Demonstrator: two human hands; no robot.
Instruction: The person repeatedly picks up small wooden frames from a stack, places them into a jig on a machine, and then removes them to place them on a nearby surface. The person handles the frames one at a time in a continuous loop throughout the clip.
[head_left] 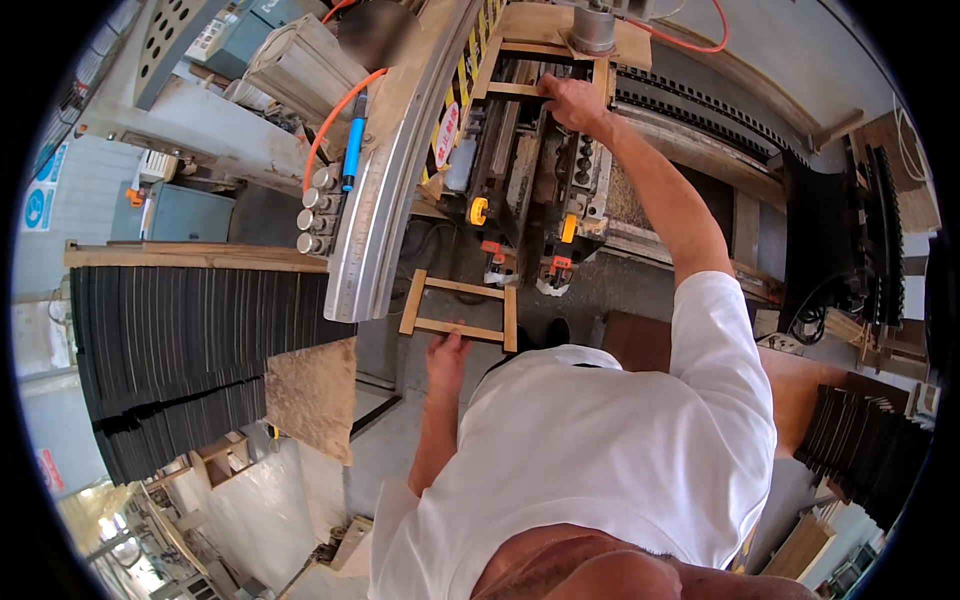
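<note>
My left hand [447,360] grips the lower rail of a small light-wood frame [484,333], held beside my body. The frame has two long rails joined by two short side pieces. Farther off, my right hand [576,104] reaches into the machine [520,165], its fingers curled around a light-wood rail [510,90]. That rail seems to belong to another wooden frame lying across the machine's top, partly covered by my hand. Yellow knobs [478,211] and red clamps [561,267] sit on the machine's near ends.
A metal beam [372,200] with a blue tool [354,150] and an orange hose runs at the left. Dark boards [190,330] are stacked beyond it. A metal cylinder [593,30] stands over the machine's far end. More dark pieces [855,445] lie at the right.
</note>
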